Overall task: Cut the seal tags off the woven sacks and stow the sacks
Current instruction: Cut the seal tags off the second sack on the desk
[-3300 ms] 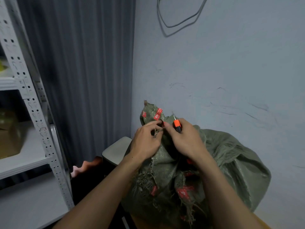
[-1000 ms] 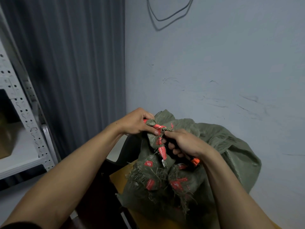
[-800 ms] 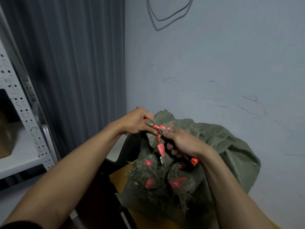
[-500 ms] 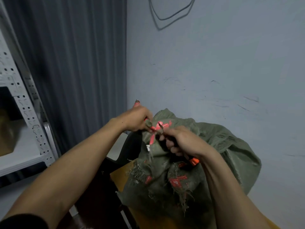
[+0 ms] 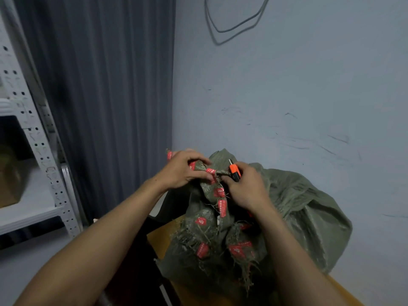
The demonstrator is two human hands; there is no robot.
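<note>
Green woven sacks lay in a heap on a brown table against the grey wall. What was inside them could not be seen. At left stood a white metal shelf, cut off by the frame edge, with a blurred brown box on it. One twisted sack neck ran almost level between the two hands, and red seal tags hung down from it. The left hand had its fingers closed around the neck. The right hand gripped an orange cutter, its tip pointing up and a little left; the lower part was hidden in the palm.
</note>
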